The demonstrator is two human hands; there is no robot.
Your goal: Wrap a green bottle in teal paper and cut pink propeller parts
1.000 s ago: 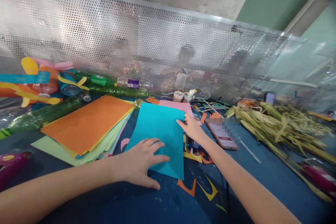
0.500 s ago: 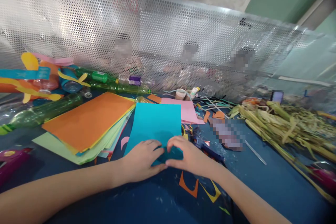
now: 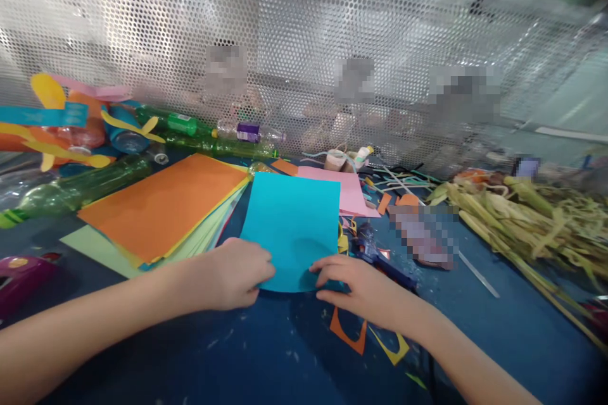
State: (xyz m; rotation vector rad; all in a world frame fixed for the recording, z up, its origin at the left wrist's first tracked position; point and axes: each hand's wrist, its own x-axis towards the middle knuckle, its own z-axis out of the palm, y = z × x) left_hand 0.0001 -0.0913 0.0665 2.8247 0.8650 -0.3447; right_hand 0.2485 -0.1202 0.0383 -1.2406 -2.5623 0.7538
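Turquoise paper, one sheet (image 3: 291, 221), lies on the blue table (image 3: 475, 329) just right of the paper stack, its near edge curling up where both hands pinch it. Left hand (image 3: 232, 275) comes in from the left, knuckles up, fingers curled shut on the sheet's near left corner; right hand (image 3: 363, 285) has its grip on the near right edge, fingertips on top. One stack of coloured paper (image 3: 161, 209) with orange uppermost, one pink sheet (image 3: 349, 193) behind. At least three green plastic bottles (image 3: 80, 186) lie along the perforated metal screen (image 3: 304, 44), contents hard to tell. Dried husks (image 3: 527, 221) piled far right.
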